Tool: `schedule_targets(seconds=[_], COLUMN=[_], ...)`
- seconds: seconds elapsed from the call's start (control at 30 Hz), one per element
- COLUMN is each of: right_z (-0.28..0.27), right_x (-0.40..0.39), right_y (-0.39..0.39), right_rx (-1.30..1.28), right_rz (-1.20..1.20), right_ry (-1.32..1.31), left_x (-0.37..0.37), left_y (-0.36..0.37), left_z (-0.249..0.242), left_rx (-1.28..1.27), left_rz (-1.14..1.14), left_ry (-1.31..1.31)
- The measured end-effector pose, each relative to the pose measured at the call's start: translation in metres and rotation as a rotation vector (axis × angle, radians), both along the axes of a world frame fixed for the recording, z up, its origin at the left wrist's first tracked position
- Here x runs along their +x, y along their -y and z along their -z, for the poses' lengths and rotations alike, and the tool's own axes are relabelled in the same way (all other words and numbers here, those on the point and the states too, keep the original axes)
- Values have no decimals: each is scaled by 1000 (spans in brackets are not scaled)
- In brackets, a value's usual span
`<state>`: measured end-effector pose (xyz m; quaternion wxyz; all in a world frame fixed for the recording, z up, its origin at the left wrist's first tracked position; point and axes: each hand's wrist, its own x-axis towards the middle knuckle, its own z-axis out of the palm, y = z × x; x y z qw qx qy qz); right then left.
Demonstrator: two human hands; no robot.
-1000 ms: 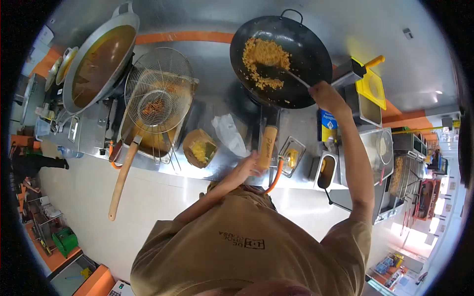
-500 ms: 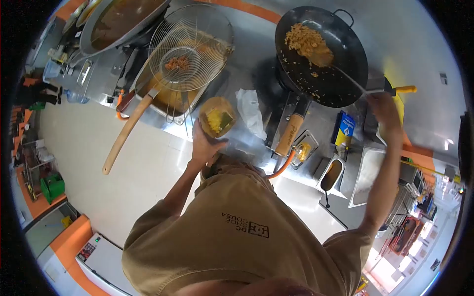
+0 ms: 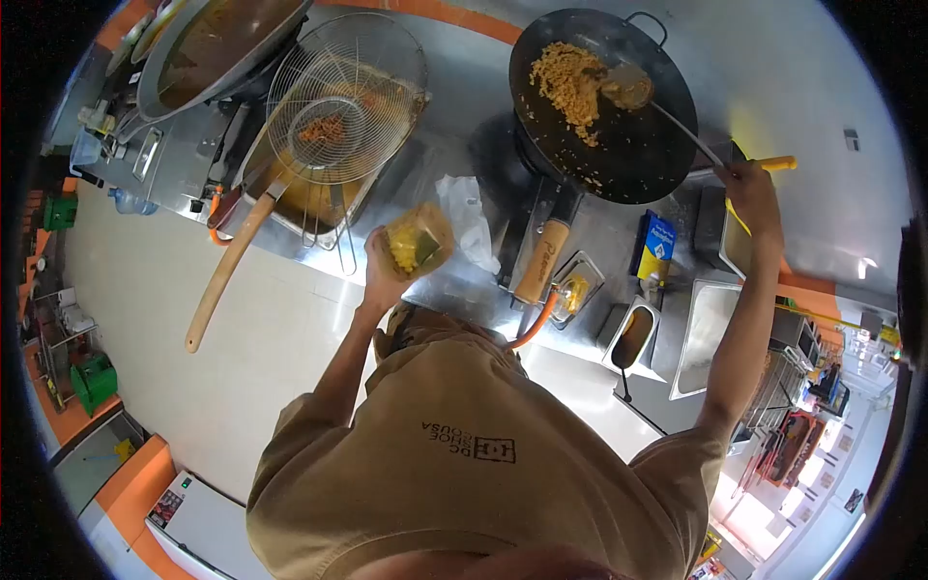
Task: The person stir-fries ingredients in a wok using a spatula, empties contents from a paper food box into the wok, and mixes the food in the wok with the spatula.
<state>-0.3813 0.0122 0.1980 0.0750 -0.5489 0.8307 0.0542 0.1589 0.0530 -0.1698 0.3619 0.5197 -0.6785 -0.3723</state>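
Right hand (image 3: 752, 198) fingers wrap ladle (image 3: 669, 119), its head in wok (image 3: 643, 159) at rice (image 3: 564, 82); left hand (image 3: 381, 269) fingers grip brown box (image 3: 440, 222) of yellow food (image 3: 406, 249), left of wok, on its near side; white paper (image 3: 468, 224) lies between

Left hand (image 3: 383, 271): a second ago beside the wok's wooden handle (image 3: 543, 261); now well apart from it, gripping the paper box.
Paper box (image 3: 418, 242): formerly standing on the counter, untouched; now held, tilted, its edge overlapping the white paper (image 3: 468, 222) in view.
Right hand (image 3: 752, 198): formerly over the wok's rim; now outside it, near the yellow handle (image 3: 777, 163).
Ladle (image 3: 682, 131): bowl formerly in among the fried rice; now at the heap's right, loaded.
Fried rice (image 3: 561, 82): formerly spread lower in the wok (image 3: 619, 159); now a longer heap along its upper left.
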Motion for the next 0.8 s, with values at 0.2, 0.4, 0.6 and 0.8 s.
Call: schedule_targets(seconds=[0.2, 0.4, 0.6, 0.8], right_z=[60, 44, 50, 40], right_x=[22, 32, 12, 36], right_y=[19, -7, -37, -23], right_rx=[30, 152, -318, 41], right_rz=[-21, 166, -320, 29], right_ry=[314, 403, 25, 201], left_x=[-24, -24, -24, -26], left_y=[-18, -29, -14, 5], left_z=[-34, -76, -108, -108], left_rx=[58, 76, 11, 141], left_rz=[-37, -5, 12, 23], left_ry=[-182, -233, -299, -358])
